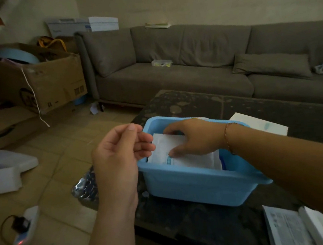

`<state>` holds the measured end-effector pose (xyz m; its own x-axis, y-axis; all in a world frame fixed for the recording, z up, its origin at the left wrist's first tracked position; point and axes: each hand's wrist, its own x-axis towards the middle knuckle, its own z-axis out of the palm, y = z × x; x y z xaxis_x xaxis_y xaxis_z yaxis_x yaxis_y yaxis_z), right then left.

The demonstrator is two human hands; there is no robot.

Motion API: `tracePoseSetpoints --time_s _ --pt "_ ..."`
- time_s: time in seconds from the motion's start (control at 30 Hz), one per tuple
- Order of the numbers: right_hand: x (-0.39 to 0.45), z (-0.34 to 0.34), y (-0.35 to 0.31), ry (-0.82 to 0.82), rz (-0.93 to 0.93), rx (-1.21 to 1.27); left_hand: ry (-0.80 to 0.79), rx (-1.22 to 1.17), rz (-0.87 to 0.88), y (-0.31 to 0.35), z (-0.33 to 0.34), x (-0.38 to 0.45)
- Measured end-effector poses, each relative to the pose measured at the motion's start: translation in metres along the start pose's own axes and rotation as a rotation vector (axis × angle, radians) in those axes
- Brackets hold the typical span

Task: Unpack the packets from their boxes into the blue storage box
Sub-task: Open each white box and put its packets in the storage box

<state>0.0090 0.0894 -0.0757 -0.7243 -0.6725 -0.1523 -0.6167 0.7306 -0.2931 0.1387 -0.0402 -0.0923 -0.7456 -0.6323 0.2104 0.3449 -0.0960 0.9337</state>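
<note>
Packets (187, 157) inside blue storage box (198, 182), under right hand (193, 137) gripping top one; left hand (118, 156) beside, loosely curled, empty.

1. The storage box (198, 184) is set on the table (233, 103).
2. Packets (187, 157) lie in it.
3. A sofa (172, 76) stands behind the table.
4. A cardboard box (40, 82) sits left of the sofa.
</note>
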Motion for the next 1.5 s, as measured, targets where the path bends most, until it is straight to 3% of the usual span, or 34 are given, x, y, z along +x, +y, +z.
tracePoseSetpoints --time_s 0.1,0.3,0.37,0.43,0.5,0.6,0.7,0.83,0.97,1.07,1.2,1.33,1.5 --pt "0.001 0.005 0.002 -0.082 0.031 -0.064 0.011 -0.003 0.032 -0.004 0.002 -0.001" --pt "-0.001 0.009 -0.005 -0.062 -0.001 -0.018 0.014 0.042 0.122 -0.011 0.004 -0.002" --pt "-0.011 0.001 -0.006 0.058 -0.017 -0.013 -0.007 0.133 0.239 -0.012 0.004 -0.008" --pt "-0.037 -0.012 -0.004 0.303 -0.073 -0.012 -0.092 0.253 0.454 -0.008 0.005 -0.018" --pt "-0.081 -0.020 0.003 0.570 -0.161 0.082 -0.310 0.314 0.659 -0.001 0.010 -0.034" --pt "-0.158 -0.002 0.027 0.815 -0.159 0.142 -0.811 0.384 0.780 -0.003 0.025 -0.059" --pt "-0.217 0.040 0.054 0.859 -0.017 0.119 -1.225 0.610 0.800 -0.030 0.047 -0.082" --pt "-0.260 0.089 0.074 0.798 0.148 0.059 -1.473 0.840 0.874 -0.078 0.063 -0.104" --pt "-0.272 0.116 0.082 0.564 0.242 -0.325 -1.484 0.920 0.825 -0.089 0.072 -0.110" --pt "-0.277 0.119 0.080 0.519 0.227 -0.304 -1.527 0.926 0.720 -0.084 0.073 -0.108" --pt "-0.284 0.120 0.088 0.468 0.174 -0.358 -1.564 0.916 0.707 -0.084 0.070 -0.103" --pt "-0.287 0.120 0.091 0.474 0.182 -0.318 -1.452 0.863 0.970 -0.083 0.068 -0.104" --pt "-0.286 0.120 0.090 0.470 0.183 -0.392 -1.224 0.640 1.171 -0.074 0.071 -0.110"
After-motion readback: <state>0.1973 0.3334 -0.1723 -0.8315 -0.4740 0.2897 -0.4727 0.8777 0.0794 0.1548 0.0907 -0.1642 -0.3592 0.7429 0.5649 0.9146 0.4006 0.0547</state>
